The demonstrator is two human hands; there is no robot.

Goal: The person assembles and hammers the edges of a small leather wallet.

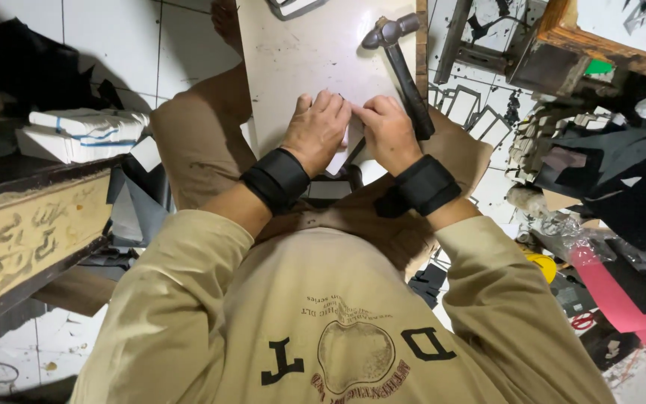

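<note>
A small pale piece [344, 138], mostly hidden under the fingers, is pressed flat on the near edge of a white board [300, 52]. The board is rested across the person's knees. The piece is pinned by the left hand [317, 131], fingers curled down over it, and by the right hand [388, 133], whose fingertips meet the left's at the piece. Whether the piece is pinched or only pressed cannot be told. A black wrist band [277, 179] is worn on the left wrist, and a second band [422, 185] on the right.

A hammer [401, 63] is laid on the board just right of the right hand, its steel head away from the person and its dark handle passing under that hand's edge. Left of the board, white bundles [84, 135] are stacked on a dark shelf [31, 217]. Right of the board, dark scraps [614, 172] and a pink sheet [622, 295] are piled on the tiled floor.
</note>
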